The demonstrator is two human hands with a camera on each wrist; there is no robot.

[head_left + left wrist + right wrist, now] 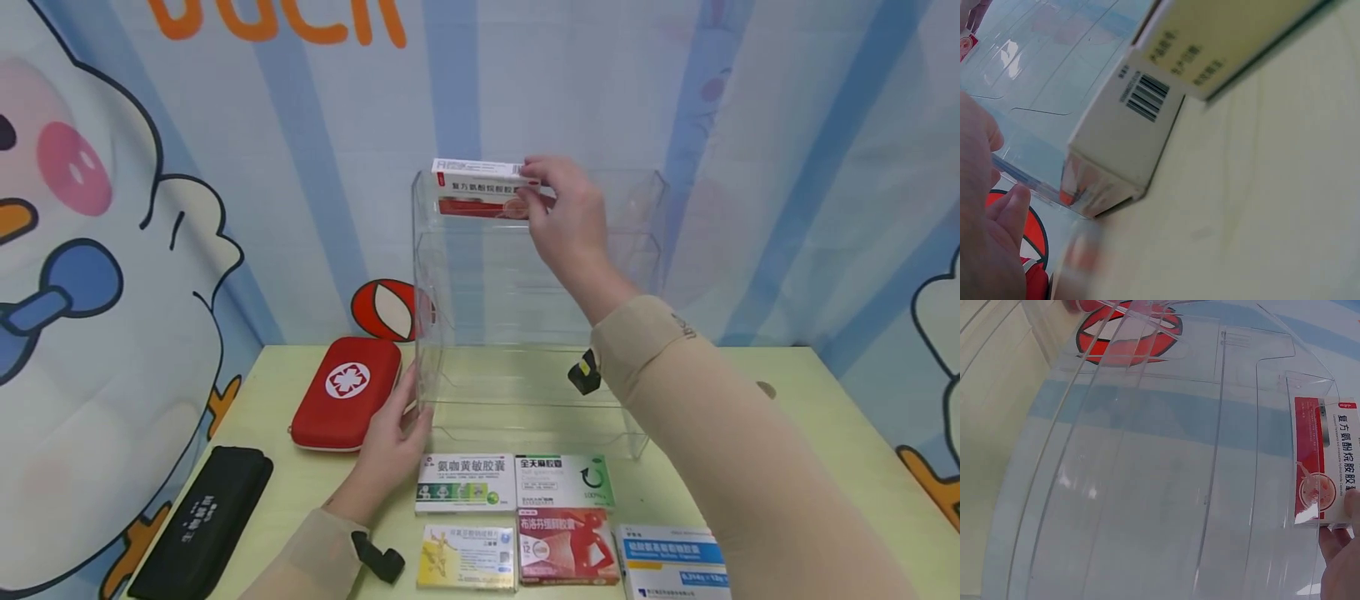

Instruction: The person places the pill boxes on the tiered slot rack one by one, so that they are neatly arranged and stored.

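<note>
My right hand [566,208] pinches the right end of a white-and-red medicine box [480,190], with fingers on its top and the thumb on its front. The box is at the top tier of a clear plastic display rack [525,403], towards its left side. In the right wrist view the box [1316,459] appears behind the tier's clear front lip, fingers [1342,562] at its end. Low on the rack's left side, my left hand [390,442] grips the edge. The left wrist view shows that edge running between thumb [1013,212] and fingers.
In front of the rack lie several medicine boxes, including a green-and-white one [566,481], a yellow one [465,557], a red one [568,547] and a blue-and-white one [671,562]. A red first-aid case [348,396] and a black zip case [202,521] lie on the left.
</note>
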